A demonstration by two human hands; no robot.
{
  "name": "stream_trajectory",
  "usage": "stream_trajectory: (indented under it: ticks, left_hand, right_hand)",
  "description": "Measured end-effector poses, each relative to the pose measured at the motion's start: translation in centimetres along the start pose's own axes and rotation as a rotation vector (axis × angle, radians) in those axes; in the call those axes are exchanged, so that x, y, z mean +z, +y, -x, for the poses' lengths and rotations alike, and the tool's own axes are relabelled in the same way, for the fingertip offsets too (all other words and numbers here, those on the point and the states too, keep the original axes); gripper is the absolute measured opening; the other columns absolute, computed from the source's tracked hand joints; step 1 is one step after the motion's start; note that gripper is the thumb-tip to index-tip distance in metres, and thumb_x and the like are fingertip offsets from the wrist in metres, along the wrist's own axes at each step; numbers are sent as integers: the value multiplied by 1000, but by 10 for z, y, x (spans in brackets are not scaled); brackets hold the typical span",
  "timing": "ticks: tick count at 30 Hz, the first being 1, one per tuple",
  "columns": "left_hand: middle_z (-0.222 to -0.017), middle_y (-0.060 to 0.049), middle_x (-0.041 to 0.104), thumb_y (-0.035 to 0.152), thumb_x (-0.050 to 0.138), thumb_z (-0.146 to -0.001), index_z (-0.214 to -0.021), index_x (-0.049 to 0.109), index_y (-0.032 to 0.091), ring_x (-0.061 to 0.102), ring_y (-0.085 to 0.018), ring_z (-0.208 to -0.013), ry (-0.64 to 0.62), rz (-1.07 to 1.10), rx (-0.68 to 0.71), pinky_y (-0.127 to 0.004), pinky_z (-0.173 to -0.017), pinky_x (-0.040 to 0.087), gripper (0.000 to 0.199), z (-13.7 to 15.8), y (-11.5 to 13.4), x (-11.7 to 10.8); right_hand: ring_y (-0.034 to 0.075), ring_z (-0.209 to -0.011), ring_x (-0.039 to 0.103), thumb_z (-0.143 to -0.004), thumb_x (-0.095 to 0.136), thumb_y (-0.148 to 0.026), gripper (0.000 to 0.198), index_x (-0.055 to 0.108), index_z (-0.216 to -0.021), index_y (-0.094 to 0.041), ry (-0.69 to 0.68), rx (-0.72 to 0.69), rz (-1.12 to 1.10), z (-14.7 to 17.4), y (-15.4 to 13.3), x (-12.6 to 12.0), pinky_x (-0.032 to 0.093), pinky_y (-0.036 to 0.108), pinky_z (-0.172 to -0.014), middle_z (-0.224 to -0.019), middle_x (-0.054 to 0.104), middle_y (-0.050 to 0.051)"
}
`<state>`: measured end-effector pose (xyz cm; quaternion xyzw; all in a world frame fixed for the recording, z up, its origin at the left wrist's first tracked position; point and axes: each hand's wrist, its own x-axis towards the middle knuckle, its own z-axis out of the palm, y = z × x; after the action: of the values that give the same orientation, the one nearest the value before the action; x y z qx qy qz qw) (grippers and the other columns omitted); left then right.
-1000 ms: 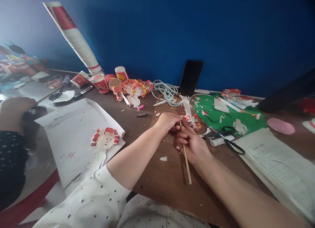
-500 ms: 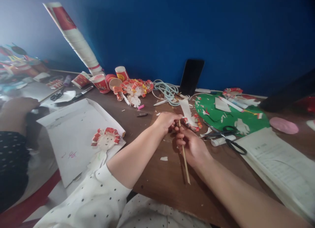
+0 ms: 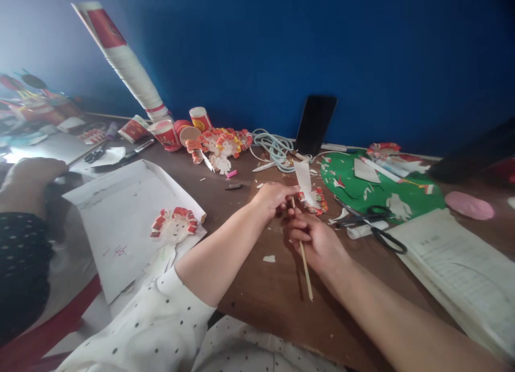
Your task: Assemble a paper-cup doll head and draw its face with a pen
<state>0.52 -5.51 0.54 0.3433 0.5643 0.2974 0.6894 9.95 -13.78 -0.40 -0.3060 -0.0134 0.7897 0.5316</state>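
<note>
My left hand (image 3: pixel 277 196) is closed, its thumb at the edge of a cut paper-cup figure (image 3: pixel 314 200) with red and yellow curls and a white strip standing up. My right hand (image 3: pixel 317 237) grips a thin wooden stick (image 3: pixel 308 278), which slants down toward me. The stick's upper end meets the fingers of my left hand, beside the paper figure. My fingers partly hide where stick and figure come together. A finished-looking paper figure with a face (image 3: pixel 177 227) lies on a white paper tray (image 3: pixel 100 216) to the left.
Scissors (image 3: pixel 388 239), a glue stick (image 3: pixel 368 230) and a green sheet (image 3: pixel 350 190) with scraps lie right. An open book (image 3: pixel 454 270) is nearby. At the back are a phone (image 3: pixel 317 124), cable (image 3: pixel 273 147), and paper cups (image 3: pixel 166 135). A co-worker's hand (image 3: pixel 32 179) is far left.
The view has shifted slightly. My right fingers have moved a little around the stick; the left hand and paper figure stay nearly in place.
</note>
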Motion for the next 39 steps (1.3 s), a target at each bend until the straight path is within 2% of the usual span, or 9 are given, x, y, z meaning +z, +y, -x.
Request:
stream_trajectory:
  ticks: [6, 10, 14, 19, 25, 29, 33, 39]
  left_hand:
    - [-46, 4, 49, 31, 74, -74, -60, 57, 13, 34, -1, -32, -81, -21, 47, -17, -34, 20, 29, -4, -2, -7]
    - [-48, 3, 50, 37, 69, -79, -61, 56, 12, 37, -1, -33, -80, 70, -1, -14, -34, 27, 34, -4, 1, -8]
    - [-53, 1, 56, 23, 64, -83, -66, 59, 12, 43, -1, -36, -119, 112, -14, -12, -38, 33, 21, -6, 5, -13]
    - [-54, -1, 59, 11, 63, -80, -67, 64, 9, 44, -1, -38, -178, -3, 8, -11, -38, 32, 13, -7, 7, -21]
    - [-52, 2, 54, 10, 62, -81, -73, 67, 9, 44, -1, -40, -133, -64, 7, -9, -37, 29, 10, -1, 10, -20]
    - [-58, -1, 60, 7, 61, -81, -71, 66, 8, 53, -3, -47, -134, -21, -31, -9, -39, 36, 11, 1, 13, -19]
    - [-54, 0, 57, 6, 62, -81, -67, 65, 7, 53, -3, -45, -152, 2, -73, -10, -42, 42, 14, -2, 13, -21]
    - [-54, -1, 59, 5, 67, -75, -67, 66, 7, 55, -5, -47, -167, -2, -54, -13, -46, 48, 9, -7, 10, -25]
  right_hand:
    - [-1, -40, 32, -71, 62, -5, 19, 51, -81, -17, 19, -11, 114, 0, -3, -2, 22, 7, -31, -67, 52, -5]
    - [-2, -37, 25, -71, 63, -8, 17, 53, -81, -17, 48, 24, 132, 0, -4, -4, 19, 8, -31, -62, 49, -6]
    - [-2, -37, 23, -72, 63, -10, 15, 53, -83, -17, 70, 13, 167, 2, -6, -1, 18, 9, -33, -60, 47, -7]
    - [0, -35, 20, -72, 64, -11, 19, 52, -85, -18, 117, 21, 205, 4, -7, 3, 20, 12, -34, -52, 37, -11]
    - [0, -37, 23, -69, 65, -9, 24, 52, -87, -18, 128, -22, 190, 4, -3, 2, 21, 13, -34, -59, 49, -8]
    - [-1, -38, 28, -69, 64, -7, 23, 53, -86, -17, 120, -26, 165, 5, -2, 3, 19, 11, -33, -63, 53, -6]
    - [-1, -37, 30, -70, 63, -6, 19, 53, -84, -16, 137, -13, 153, 5, -2, 3, 20, 11, -33, -63, 55, -5]
    - [0, -41, 37, -67, 61, -2, 22, 54, -84, -15, 150, -70, 138, 3, 1, 1, 18, 8, -32, -68, 58, -2]
